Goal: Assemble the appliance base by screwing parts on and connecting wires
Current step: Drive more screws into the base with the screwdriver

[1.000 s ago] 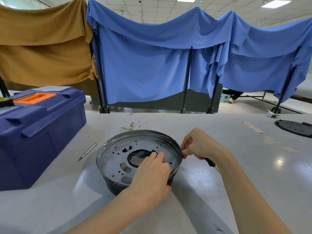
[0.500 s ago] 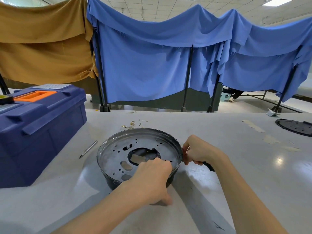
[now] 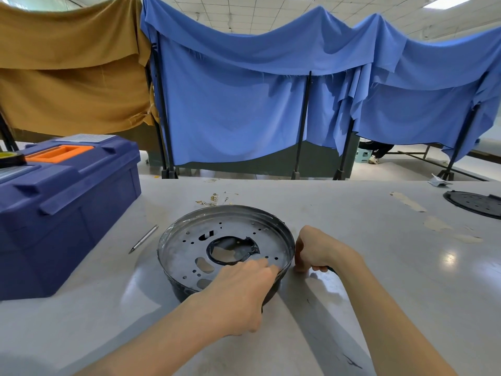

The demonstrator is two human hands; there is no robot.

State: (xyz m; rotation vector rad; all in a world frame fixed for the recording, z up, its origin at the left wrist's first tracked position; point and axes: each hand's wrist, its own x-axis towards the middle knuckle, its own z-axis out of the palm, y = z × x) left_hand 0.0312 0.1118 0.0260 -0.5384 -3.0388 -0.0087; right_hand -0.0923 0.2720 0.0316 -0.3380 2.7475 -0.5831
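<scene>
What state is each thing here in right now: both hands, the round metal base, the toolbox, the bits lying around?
Appliance base: sits flat, perforated plate on top.
Left hand: fingers on the plate; any pinch hidden.
Right hand: grips a dark-handled tool beside the rim.
Toolbox: lid closed.
Metal bit: lying loose on the table.

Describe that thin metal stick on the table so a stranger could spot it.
Start at the big blue toolbox on the left of the table. In the gap between it and the round metal base a thin silver rod lies flat, touching neither. It is the only long, slim, pointed thing there; the brass bits farther back are tiny and scattered.
</scene>
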